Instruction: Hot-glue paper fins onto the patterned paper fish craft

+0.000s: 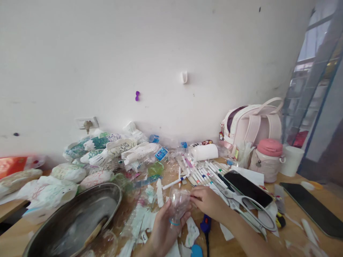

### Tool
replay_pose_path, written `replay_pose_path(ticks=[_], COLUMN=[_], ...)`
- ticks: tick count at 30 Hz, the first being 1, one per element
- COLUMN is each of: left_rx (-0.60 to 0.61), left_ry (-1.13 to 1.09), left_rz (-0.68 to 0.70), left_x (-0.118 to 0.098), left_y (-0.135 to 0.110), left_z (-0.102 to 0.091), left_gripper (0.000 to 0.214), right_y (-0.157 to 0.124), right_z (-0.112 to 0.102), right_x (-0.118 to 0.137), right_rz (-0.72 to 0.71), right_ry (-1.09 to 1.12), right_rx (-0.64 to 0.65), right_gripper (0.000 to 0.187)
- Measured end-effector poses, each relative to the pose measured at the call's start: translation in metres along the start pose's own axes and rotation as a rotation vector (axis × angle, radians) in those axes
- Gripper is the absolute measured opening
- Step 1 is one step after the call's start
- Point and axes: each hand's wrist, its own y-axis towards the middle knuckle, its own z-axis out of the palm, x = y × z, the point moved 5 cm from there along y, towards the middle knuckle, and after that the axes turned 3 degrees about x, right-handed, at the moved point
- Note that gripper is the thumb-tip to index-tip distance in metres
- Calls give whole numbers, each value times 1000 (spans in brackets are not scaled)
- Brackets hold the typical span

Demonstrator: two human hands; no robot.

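Note:
My left hand grips the lower part of a clear plastic bottle piece with a blue ring near its neck, fingers wrapped round it. My right hand pinches the upper edge of the same piece from the right. Both hands are low in the middle of the wooden table. White paper scraps lie under and around them. A blue-handled tool lies just below my right wrist.
A large metal basin sits at the left. Painted and wrapped bottles are piled against the wall. Several markers, big scissors, two dark phones, a pink flask, a white cup and a pink backpack crowd the right.

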Motion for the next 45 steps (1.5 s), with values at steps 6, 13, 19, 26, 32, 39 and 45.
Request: replay_pose_path(ticks=[6,13,19,26,32,39,45], left_rx=[76,12,-22,-66,-68,-53,-59], left_ry=[48,50,112,162,159,205,196], left_rz=[-44,-37,4,21,6,-20,-22], left_x=[2,0,0,1,4,8,7], left_y=[-1,0,2,4,3,2,2], left_z=[2,-2,-7,-14,-12,-5,-5], left_gripper=[33,36,32,31,37,38,36], right_y=[3,2,-1,-3,-2,1,3], right_z=[-5,-25,-29,-30,-30,-19,-18], right_x=[-8,-33,-43,-42,-40,-39,-39], right_rz=[64,321,466,533,574,576,573], right_ry=[-55,-228,-333,-397,-414,-445,-486], right_rx=[3,-74,-40,-39,-39,-60,-72], right_gripper=[19,19,18,19,19,18,18])
